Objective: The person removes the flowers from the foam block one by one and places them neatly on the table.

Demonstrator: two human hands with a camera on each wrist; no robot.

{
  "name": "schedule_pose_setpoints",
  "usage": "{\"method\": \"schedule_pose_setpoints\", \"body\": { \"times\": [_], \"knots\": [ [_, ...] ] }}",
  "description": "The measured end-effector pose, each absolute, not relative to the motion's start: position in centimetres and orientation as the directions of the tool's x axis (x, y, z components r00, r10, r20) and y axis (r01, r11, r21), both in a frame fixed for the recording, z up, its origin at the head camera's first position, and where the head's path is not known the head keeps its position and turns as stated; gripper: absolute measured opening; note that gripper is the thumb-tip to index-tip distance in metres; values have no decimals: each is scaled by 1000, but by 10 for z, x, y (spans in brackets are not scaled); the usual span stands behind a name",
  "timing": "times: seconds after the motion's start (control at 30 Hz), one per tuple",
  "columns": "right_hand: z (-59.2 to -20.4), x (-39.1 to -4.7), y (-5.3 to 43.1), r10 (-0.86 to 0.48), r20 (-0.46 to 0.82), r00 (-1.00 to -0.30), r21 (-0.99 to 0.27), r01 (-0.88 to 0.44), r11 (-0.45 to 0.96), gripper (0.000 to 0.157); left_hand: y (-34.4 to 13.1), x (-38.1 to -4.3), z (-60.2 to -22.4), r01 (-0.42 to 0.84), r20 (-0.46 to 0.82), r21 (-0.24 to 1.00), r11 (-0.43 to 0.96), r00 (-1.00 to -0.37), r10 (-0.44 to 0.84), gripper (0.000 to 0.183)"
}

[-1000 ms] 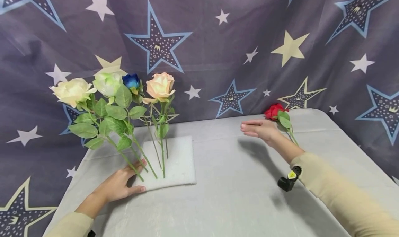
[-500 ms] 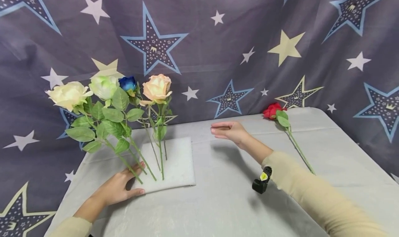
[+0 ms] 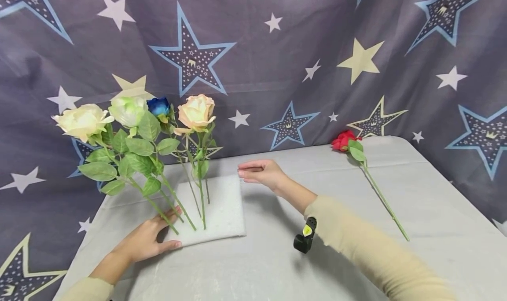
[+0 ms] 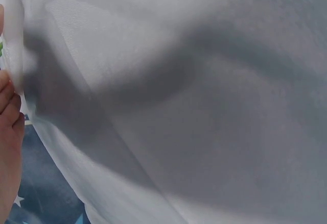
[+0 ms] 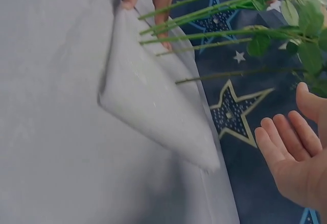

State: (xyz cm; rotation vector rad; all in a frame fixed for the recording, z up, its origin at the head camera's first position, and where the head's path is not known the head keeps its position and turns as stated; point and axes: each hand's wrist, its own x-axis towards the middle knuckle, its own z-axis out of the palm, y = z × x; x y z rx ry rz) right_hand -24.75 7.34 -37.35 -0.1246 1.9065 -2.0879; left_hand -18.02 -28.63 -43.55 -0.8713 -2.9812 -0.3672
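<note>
A white foam pad (image 3: pixel 225 213) lies left of centre on the table, with several rose stems stuck upright or leaning in it. Their blooms are a cream rose (image 3: pixel 82 121), a pale green rose (image 3: pixel 128 111), a blue rose (image 3: pixel 158 106) and a peach rose (image 3: pixel 196 111). My left hand (image 3: pixel 144 239) rests against the pad's left end, thumb at the front corner, fingers extended along the side behind the stems. My right hand (image 3: pixel 263 174) hovers by the back right corner, holding nothing; its slightly bent fingers show in the right wrist view (image 5: pixel 294 152). A red rose (image 3: pixel 344 141) lies apart at right.
A grey-white cloth (image 3: pixel 277 266) covers the table. Behind it hangs a dark curtain (image 3: pixel 253 63) printed with stars. Leaves (image 3: pixel 138 153) of the left roses spread above my left hand. A small black camera (image 3: pixel 305 235) sits at my right wrist.
My right hand has moved left from beside the red rose to the foam pad's back right corner. The red rose's stem is now uncovered. My left hand stays at the pad.
</note>
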Motion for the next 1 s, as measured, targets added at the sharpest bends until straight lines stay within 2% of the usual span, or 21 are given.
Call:
{"method": "schedule_pose_setpoints", "body": {
  "times": [0.3, 0.63, 1.0],
  "knots": [
    [-380, -242, 36, -352, -156, -923, -981, 188, -57, 36, -287, -179, -435, 532, 77, 207, 821, -846, 528, 83],
    [-390, -235, -2, -485, -138, -863, -977, 199, -76, 35, -289, -175, -435, 540, 92, 196, 818, -841, 533, 81],
    [-394, -234, -11, -571, -125, -812, -973, 213, -90, 33, -286, -180, -435, 549, 107, 197, 813, -836, 538, 82]
  ]
}}
